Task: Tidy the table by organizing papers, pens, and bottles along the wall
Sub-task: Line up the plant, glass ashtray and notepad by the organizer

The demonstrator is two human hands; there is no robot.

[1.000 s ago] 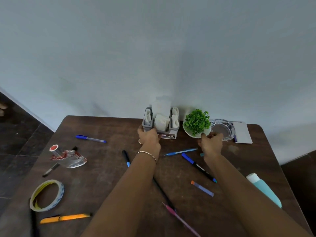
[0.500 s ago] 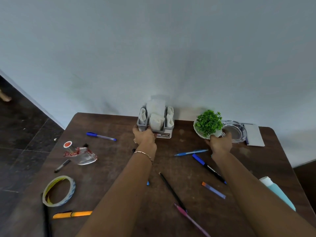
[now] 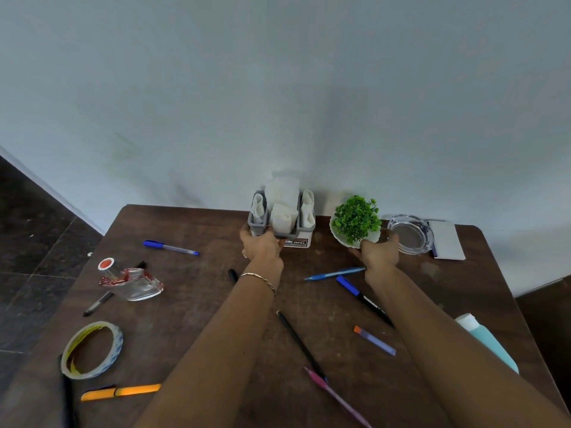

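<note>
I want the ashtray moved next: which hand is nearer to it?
Right. The right hand holds the plant bowl, just beside the ashtray; the left hand grips the napkin holder, farther left.

- The left hand point(image 3: 262, 245) gripped the near-left corner of the grey napkin holder point(image 3: 282, 222), which stood at the far edge of the tabletop point(image 3: 191, 291).
- The right hand point(image 3: 378, 253) held the near rim of the potted plant point(image 3: 355, 222), just beside a glass ashtray point(image 3: 409, 234).
- A blue pen point(image 3: 171, 248) lay towards the far-left corner.
- A tape roll point(image 3: 92, 350) and an orange highlighter point(image 3: 123, 391) lay near the left edge.
- A teal bottle point(image 3: 488, 341) lay at the right edge.
</note>
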